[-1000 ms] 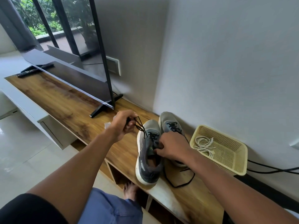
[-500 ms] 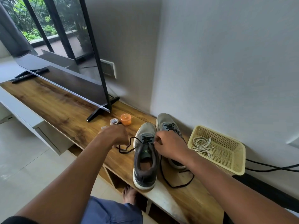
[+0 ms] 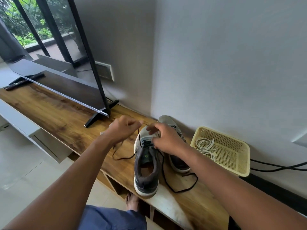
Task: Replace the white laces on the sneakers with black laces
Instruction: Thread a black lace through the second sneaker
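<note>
A long tabletop (image 3: pixel 54 117) of glossy, brown-grained wood runs along a pale grey wall, with open cubbies under its front edge. Two grey mesh-topped sneakers with thick white foam soles stand on it, toes to the wall: the near sneaker (image 3: pixel 146 170) with its heel at the front edge, its dark padded collar open on a tan insole, and the far sneaker (image 3: pixel 178 156) just beside it on the right, largely hidden behind the right wrist. A thin, round black lace (image 3: pixel 139 137) is threaded through the lower eyelets of the near sneaker. The left hand (image 3: pixel 123 130) has its fingers curled and pinches one end of this lace, which runs taut from the eyelets up to the fingertips; more of the cord loops slack on the wood under the left wrist. The right hand (image 3: pixel 166 138) sits over the near sneaker's toe and eyelets, fingers bent, apparently pinching the lace at the eyelets, though the exact grip is blurred. The lace's other end trails off in a loose curve on the wood to the right of the heel. To the right, against the wall, sits a shallow rectangular basket (image 3: pixel 239 156) of cream perforated plastic; coiled inside it, at its left end, lie the white laces (image 3: pixel 206 146). A flat black television (image 3: pixel 63 90) on angled feet stands on the left.
</note>
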A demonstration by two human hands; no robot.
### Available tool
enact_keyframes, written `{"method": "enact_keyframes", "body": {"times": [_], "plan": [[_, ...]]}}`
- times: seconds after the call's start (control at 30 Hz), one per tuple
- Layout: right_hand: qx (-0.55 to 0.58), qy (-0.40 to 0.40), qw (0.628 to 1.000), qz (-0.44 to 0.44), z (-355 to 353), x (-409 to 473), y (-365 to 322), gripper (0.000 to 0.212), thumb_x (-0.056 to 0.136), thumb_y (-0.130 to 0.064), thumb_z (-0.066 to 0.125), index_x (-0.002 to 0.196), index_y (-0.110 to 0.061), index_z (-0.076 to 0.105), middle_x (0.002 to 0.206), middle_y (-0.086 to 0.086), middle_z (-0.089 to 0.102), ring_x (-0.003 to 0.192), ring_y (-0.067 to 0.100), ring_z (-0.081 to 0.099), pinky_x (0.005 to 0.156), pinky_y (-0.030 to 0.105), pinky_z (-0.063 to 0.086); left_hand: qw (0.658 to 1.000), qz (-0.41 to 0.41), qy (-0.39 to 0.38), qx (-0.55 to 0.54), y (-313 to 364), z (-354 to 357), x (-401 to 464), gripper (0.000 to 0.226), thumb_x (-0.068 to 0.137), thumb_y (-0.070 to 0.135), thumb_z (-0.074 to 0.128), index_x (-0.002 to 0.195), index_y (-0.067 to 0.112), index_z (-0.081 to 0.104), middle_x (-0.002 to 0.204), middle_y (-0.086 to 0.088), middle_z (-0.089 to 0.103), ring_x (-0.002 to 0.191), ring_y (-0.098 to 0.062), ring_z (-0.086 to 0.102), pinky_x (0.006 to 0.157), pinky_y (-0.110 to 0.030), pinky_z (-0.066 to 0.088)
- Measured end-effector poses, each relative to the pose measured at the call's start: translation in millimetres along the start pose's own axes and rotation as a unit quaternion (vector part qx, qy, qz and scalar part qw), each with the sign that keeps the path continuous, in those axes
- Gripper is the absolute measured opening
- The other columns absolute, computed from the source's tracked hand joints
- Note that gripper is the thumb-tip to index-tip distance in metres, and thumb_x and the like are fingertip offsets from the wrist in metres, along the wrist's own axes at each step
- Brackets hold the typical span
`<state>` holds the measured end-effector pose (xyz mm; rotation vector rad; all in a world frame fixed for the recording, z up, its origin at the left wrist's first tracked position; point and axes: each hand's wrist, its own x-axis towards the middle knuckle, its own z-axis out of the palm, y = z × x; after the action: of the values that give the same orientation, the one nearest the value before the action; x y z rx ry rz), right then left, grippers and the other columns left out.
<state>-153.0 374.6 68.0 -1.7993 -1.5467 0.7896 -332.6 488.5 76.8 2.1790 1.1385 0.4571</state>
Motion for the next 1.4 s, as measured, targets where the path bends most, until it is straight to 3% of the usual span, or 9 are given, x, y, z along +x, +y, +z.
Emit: {"method": "enact_keyframes", "body": {"times": [0.17,0.3,0.57,0.8,0.93,1.07,1.2,1.3,1.4], "plan": [[0.229,-0.057,0.972,0.009,-7.8,-1.1,-32.1,0.033,0.093,-0.006,0.07,0.119,-0.026,0.064,0.102,-0.001,0.077,0.069,0.019,0.072,0.041,0.026,0.042,0.974,0.109,0.12,-0.162,45.2,-7.3,2.0,0.063,0.102,0.049,0.057,0.064,0.002,0.043,0.054,-0.003,0.035,0.047,-0.019,0.032,0.05,-0.031,0.03],[0.249,-0.015,0.968,-0.019,-32.3,-5.8,-54.2,0.006,0.096,-0.012,0.073,0.098,-0.006,0.072,0.063,-0.003,0.063,0.049,0.008,0.05,0.041,0.018,0.036,0.954,0.061,0.202,-0.212,49.1,-10.5,6.5,0.067,0.101,0.05,0.056,0.066,-0.004,0.037,0.058,-0.01,0.034,0.051,-0.021,0.028,0.054,-0.032,0.025],[0.287,0.04,0.956,-0.049,-77.8,-15.9,-69.7,0.024,0.096,-0.016,0.074,0.095,0.008,0.071,0.072,0.014,0.06,0.052,0.014,0.042,0.039,0.018,0.031,0.931,-0.118,0.21,-0.274,-2.4,-14.6,1.5,0.051,0.1,0.046,0.061,0.056,0.024,0.045,0.053,0.004,0.035,0.049,-0.014,0.033,0.057,-0.032,0.031],[0.279,0.057,0.958,-0.035,-79.3,-13.1,-61.2,0.023,0.097,-0.016,0.071,0.092,0.007,0.072,0.072,0.009,0.065,0.055,0.014,0.049,0.043,0.023,0.031,0.866,-0.217,0.235,-0.384,-9.9,-22.9,7.0,0.041,0.112,0.04,0.035,0.076,0.021,0.04,0.067,0.002,0.032,0.046,-0.011,0.029,0.041,-0.021,0.033],[0.269,0.047,0.961,-0.035,-81.6,-13.9,-55.1,0.021,0.097,-0.017,0.071,0.089,0.002,0.073,0.073,0.009,0.068,0.059,0.017,0.052,0.045,0.025,0.033,0.841,-0.223,0.223,-0.439,-5.3,-24.9,3.5,0.038,0.112,0.033,0.048,0.078,0.016,0.047,0.07,-0.002,0.041,0.051,-0.011,0.037,0.041,-0.02,0.042],[0.241,0.005,0.97,-0.019,-80.4,-13.5,-46.5,0.02,0.096,-0.019,0.071,0.09,0.0,0.073,0.076,0.009,0.071,0.06,0.016,0.06,0.046,0.025,0.041,0.747,-0.19,0.268,-0.578,-3.3,-41.4,-2.1,0.026,0.094,0.027,0.079,0.084,0.01,0.062,0.074,-0.003,0.061,0.061,-0.01,0.06,0.064,-0.023,0.058],[0.232,-0.073,0.97,0.013,-74.0,-14.6,-35.2,0.02,0.099,-0.018,0.068,0.097,0.001,0.072,0.08,0.009,0.073,0.066,0.019,0.064,0.048,0.025,0.044,0.644,-0.121,0.248,-0.714,-0.8,-58.6,-0.6,0.018,0.088,0.025,0.083,0.088,0.013,0.07,0.079,0.001,0.074,0.078,-0.008,0.074,0.081,-0.022,0.061],[0.204,-0.118,0.971,0.033,-65.5,-15.5,-29.7,0.019,0.099,-0.018,0.068,0.099,0.001,0.072,0.085,0.012,0.075,0.071,0.021,0.068,0.049,0.025,0.047,0.604,-0.068,0.225,-0.761,5.9,-60.6,0.6,0.015,0.095,0.023,0.076,0.085,0.012,0.074,0.087,0.0,0.075,0.088,-0.01,0.075,0.09,-0.024,0.061],[0.191,-0.138,0.971,0.047,-55.9,-15.8,-29.0,0.022,0.099,-0.015,0.068,0.108,0.005,0.07,0.099,0.017,0.076,0.074,0.02,0.071,0.049,0.026,0.051,0.603,-0.046,0.209,-0.768,13.4,-61.1,-0.2,0.016,0.099,0.023,0.071,0.087,0.012,0.072,0.087,0.0,0.073,0.083,-0.007,0.073,0.087,-0.019,0.059]]}}
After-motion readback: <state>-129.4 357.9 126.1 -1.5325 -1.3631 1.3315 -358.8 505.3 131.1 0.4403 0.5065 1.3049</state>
